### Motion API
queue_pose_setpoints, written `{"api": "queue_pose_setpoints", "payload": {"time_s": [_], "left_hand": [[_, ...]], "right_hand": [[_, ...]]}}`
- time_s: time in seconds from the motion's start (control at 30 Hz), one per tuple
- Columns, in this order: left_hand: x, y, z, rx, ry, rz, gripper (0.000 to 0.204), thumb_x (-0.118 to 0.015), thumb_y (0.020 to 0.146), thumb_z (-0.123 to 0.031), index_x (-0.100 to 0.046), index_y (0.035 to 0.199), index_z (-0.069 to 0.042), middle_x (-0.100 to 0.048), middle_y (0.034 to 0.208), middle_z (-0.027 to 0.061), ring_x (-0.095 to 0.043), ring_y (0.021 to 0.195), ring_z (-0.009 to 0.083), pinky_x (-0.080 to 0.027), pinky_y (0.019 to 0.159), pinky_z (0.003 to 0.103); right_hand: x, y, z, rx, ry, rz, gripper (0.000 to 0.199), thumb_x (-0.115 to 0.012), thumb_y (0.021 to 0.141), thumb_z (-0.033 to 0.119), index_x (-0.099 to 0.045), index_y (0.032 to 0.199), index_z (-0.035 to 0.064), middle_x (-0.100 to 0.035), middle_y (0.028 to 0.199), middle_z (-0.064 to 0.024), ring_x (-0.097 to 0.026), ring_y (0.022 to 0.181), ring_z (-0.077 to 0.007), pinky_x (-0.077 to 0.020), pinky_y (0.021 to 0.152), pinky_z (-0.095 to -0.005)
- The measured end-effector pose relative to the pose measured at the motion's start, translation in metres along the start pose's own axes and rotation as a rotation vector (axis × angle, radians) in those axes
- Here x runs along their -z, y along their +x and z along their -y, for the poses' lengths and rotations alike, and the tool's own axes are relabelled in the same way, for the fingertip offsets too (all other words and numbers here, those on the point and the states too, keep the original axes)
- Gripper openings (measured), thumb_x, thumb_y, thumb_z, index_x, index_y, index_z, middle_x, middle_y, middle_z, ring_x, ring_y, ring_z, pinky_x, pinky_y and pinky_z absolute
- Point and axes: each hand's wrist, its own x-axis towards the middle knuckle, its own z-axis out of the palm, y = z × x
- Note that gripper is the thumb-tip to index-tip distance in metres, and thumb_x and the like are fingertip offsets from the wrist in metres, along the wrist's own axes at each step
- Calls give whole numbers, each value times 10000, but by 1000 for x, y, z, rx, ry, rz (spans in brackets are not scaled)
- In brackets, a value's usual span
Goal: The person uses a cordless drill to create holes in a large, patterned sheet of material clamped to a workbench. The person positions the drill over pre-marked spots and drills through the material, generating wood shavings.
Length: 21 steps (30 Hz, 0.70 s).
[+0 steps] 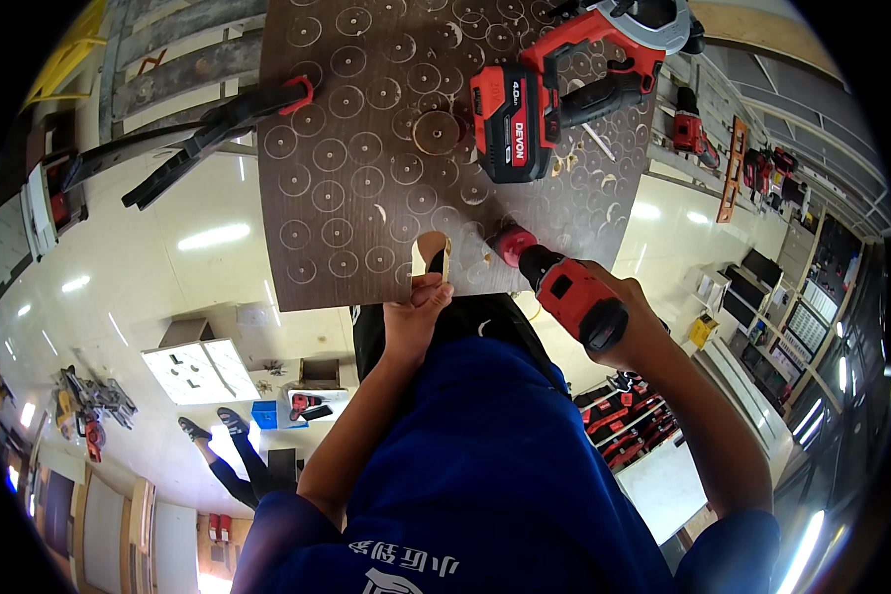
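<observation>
A dark brown wood-grain board (312, 285) lies in front of me, covered with ring-shaped cuts, many with a small centre hole. My left hand (413, 322) grips its near edge, thumb and fingers closed beside a round-ended slot cut into that edge. My right hand (632, 327) is wrapped round a red and black cordless drill (574, 295). A red hole saw (514, 244) on the drill points at the board right of the slot; whether its teeth touch the surface I cannot tell. A loose round wooden disc (436, 132) rests farther back.
A red cordless saw (604, 49) with a large black battery (513, 129) sits on the board's far right, near a white pencil-like stick (598, 142). A black clamp (223, 121) reaches the left edge. Beyond are another drill (691, 131), an orange level (734, 168) and a person's legs (238, 465).
</observation>
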Motion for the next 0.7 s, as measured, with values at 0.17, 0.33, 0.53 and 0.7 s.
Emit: {"api": "queue_pose_setpoints", "payload": {"time_s": [0.17, 0.33, 0.53, 0.7], "left_hand": [[5, 2, 4, 14, 66, 45, 283, -726, 903, -22, -574, 1134, 34, -651, 1006, 96, -672, 892, 154, -604, 832, 321], [3, 1, 3, 8, 31, 19, 284, -732, 899, -22, -581, 1133, 35, -658, 983, 95, -675, 880, 154, -604, 825, 319], [0, 0, -2, 31, 14, 8, 299, -743, 876, 13, -577, 1120, 61, -661, 992, 108, -671, 888, 149, -585, 805, 273], [2, 1, 0, 31, 30, 16, 291, -737, 887, -1, -576, 1124, 48, -664, 987, 106, -673, 884, 152, -587, 808, 285]], "right_hand": [[1, -1, 0, -24, 15, 35, 586, -789, 697, 104, -603, 1252, 87, -649, 1205, -133, -696, 926, -367, -567, 845, -413], [-2, 0, -2, 42, -103, 9, 591, -794, 702, 118, -600, 1259, 90, -650, 1194, -133, -696, 919, -364, -568, 837, -413], [-3, -1, -3, 7, -11, 18, 581, -792, 700, 103, -602, 1248, 87, -648, 1197, -128, -697, 913, -362, -572, 817, -411], [1, 2, 0, 19, -6, 10, 592, -798, 684, 90, -602, 1242, 80, -653, 1191, -126, -701, 900, -369, -580, 795, -408]]}}
